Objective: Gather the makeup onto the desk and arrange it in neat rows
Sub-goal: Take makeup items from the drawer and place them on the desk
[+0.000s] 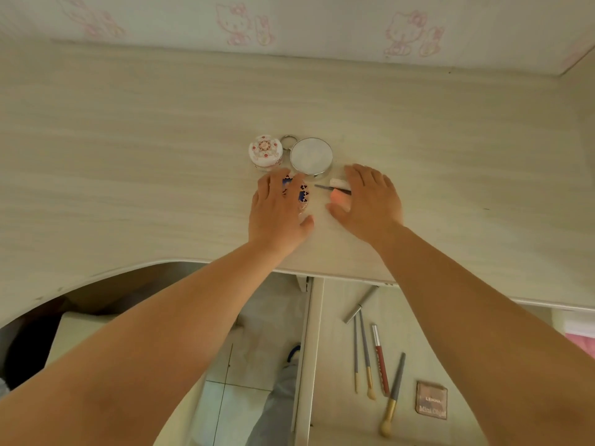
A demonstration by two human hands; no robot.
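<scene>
A white round compact with a red flower pattern (265, 151) and a silver round mirror with a key ring (311, 155) sit side by side on the pale wooden desk (128, 156). My left hand (279, 210) lies flat with straight fingers over a clear case with blue and red print (303, 195). My right hand (370, 201) rests flat beside it, fingers partly covering a small white and pink item (338, 190) and a thin dark tool (325, 187). In the open drawer (331, 349) below lie several brushes (365, 352), a red lip pencil (380, 358) and a small brown palette (431, 400).
A wall with pink cartoon wallpaper (289, 24) backs the desk. A side panel (579, 107) closes the desk's right end. The desk's front edge curves inward at the left over a dark knee space (64, 317). Tiled floor (244, 381) shows beneath.
</scene>
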